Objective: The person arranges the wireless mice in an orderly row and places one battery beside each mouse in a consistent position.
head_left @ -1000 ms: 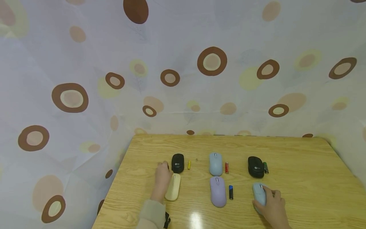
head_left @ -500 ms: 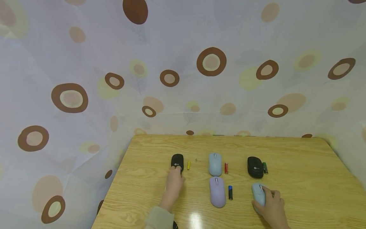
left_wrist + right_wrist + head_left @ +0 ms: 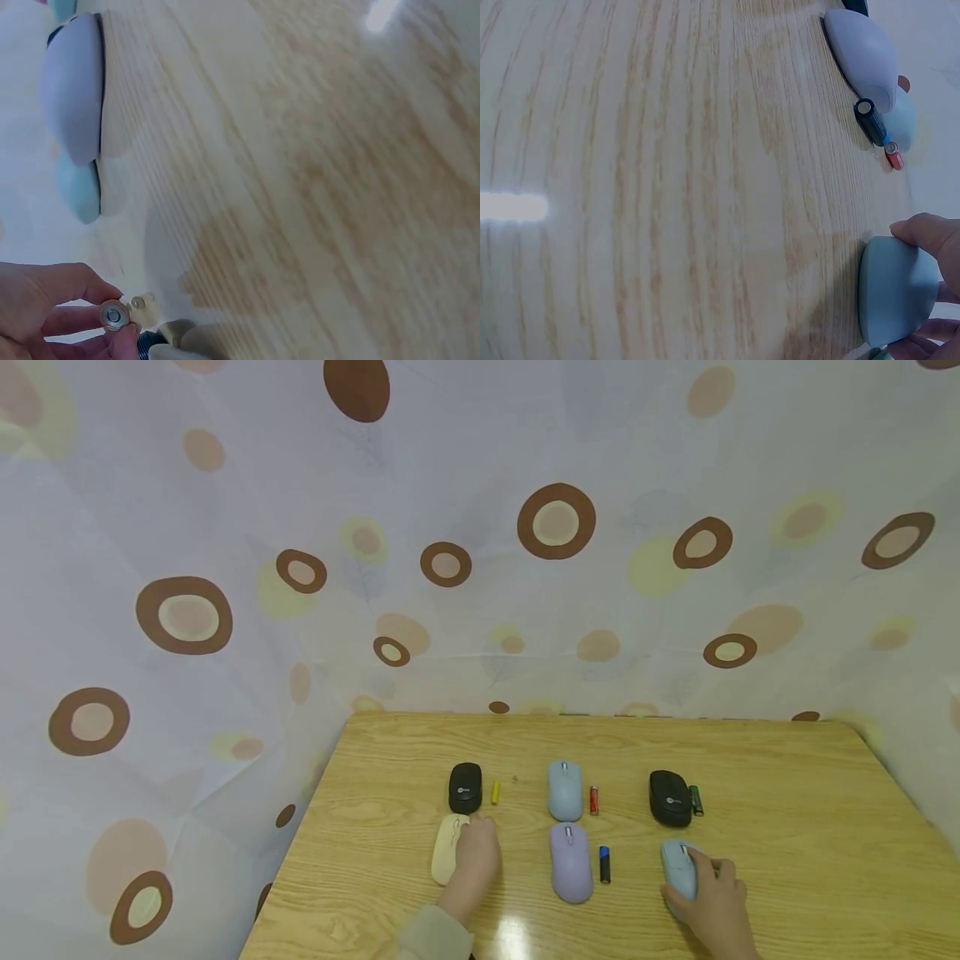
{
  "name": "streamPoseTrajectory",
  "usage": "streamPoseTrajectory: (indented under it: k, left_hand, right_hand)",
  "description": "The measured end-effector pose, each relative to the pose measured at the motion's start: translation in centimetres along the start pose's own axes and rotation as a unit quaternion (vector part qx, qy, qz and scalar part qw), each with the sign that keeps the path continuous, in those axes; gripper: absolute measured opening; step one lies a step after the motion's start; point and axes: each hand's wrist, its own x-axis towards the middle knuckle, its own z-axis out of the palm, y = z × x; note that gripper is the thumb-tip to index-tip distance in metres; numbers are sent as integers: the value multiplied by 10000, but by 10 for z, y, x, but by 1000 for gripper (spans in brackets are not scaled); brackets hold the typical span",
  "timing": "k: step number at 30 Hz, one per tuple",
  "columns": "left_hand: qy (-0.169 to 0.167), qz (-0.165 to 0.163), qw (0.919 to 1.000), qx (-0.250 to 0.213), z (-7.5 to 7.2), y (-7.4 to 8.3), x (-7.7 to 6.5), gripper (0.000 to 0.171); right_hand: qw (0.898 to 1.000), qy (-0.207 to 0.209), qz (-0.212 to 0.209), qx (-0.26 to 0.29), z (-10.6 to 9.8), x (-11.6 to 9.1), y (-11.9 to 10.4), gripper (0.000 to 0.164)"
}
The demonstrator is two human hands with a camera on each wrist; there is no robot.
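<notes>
My left hand (image 3: 477, 852) is at the right side of a cream mouse (image 3: 446, 853), covering part of it. In the left wrist view its thumb and fingers pinch a small battery (image 3: 114, 315), one round metal end toward the camera. The battery's side is hidden. Just beyond my left hand lies a yellow battery (image 3: 495, 792). My right hand (image 3: 718, 902) grips a light blue mouse (image 3: 678, 870) at the front right, thumb on one side and fingers on the other. That mouse rests on the table.
Behind are a black mouse (image 3: 465, 788), another light blue mouse (image 3: 566, 792) with a red battery (image 3: 594, 800), and a second black mouse (image 3: 670, 798) beside a green battery (image 3: 697, 800). A purple mouse (image 3: 572, 864) and a blue-and-black battery (image 3: 604, 864) lie between my hands.
My left hand has passed from the left of the cream mouse, over it near the black mouse, to its right side, carrying the battery. My right hand stays on the light blue mouse.
</notes>
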Motion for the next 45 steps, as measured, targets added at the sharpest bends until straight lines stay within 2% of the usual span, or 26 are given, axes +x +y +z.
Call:
streamPoseTrajectory:
  k: [9,16,24,30,36,40,45]
  left_hand:
    - [-146,-179,9995,221,3,6,-3,7]
    - [0,-154,9993,352,6,6,-6,6]
    - [0,-85,9984,563,11,5,-6,7]
    - [174,60,9973,717,19,3,-9,8]
    - [559,151,9945,872,26,2,-11,11]
    - [740,213,9926,940,27,2,-12,11]
    - [783,222,9920,963,25,3,-13,10]
  right_hand:
    - [10000,-28,-3,-8,1,1,1,73]
    - [10000,-61,18,-3,1,2,1,73]
    - [10000,-35,-8,-14,1,1,2,73]
    - [10000,-28,-20,-11,1,2,2,74]
    - [10000,-17,-14,-14,2,2,3,73]
    - [10000,4,-14,-12,2,2,3,73]
    - [10000,-3,-8,-11,2,2,3,73]
